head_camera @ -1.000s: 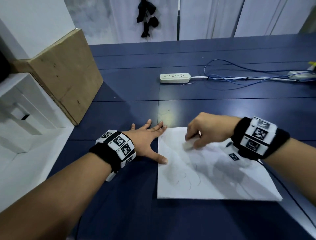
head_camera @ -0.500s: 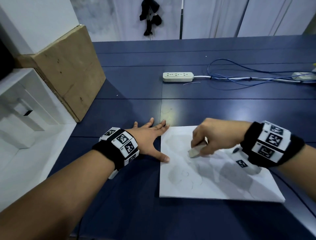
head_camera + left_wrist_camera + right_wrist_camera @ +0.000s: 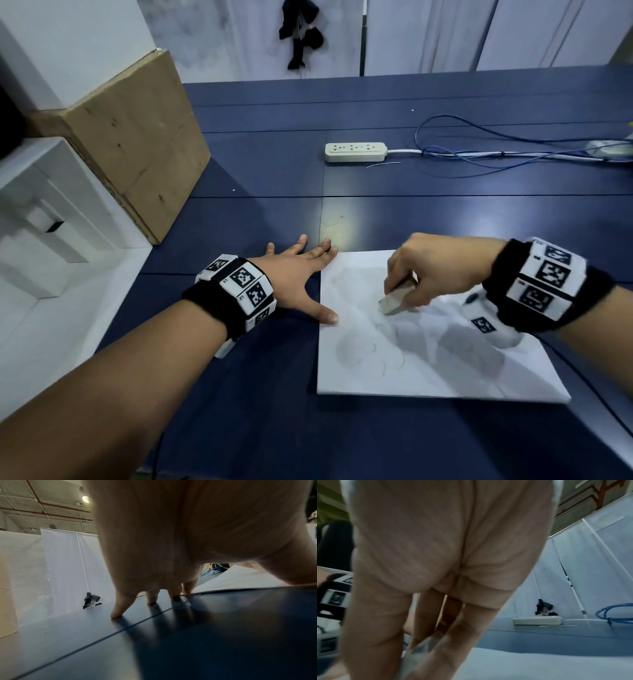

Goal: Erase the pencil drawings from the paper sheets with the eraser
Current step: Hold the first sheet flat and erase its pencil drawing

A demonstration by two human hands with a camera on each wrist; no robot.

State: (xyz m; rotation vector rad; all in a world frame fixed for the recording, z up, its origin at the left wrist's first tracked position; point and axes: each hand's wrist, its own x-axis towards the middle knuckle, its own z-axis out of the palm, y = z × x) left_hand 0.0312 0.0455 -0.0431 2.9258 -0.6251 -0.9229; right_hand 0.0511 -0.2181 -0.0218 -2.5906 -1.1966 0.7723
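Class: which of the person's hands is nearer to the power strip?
Right. The right hand works the paper almost directly below the power strip; the left hand lies farther left.

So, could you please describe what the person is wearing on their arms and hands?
Both forearms are bare, with no sleeves or gloves. Each wrist carries a black fabric wristband ringed with white blocks printed with black square-patterned markers. The left hand and right hand wear nothing.
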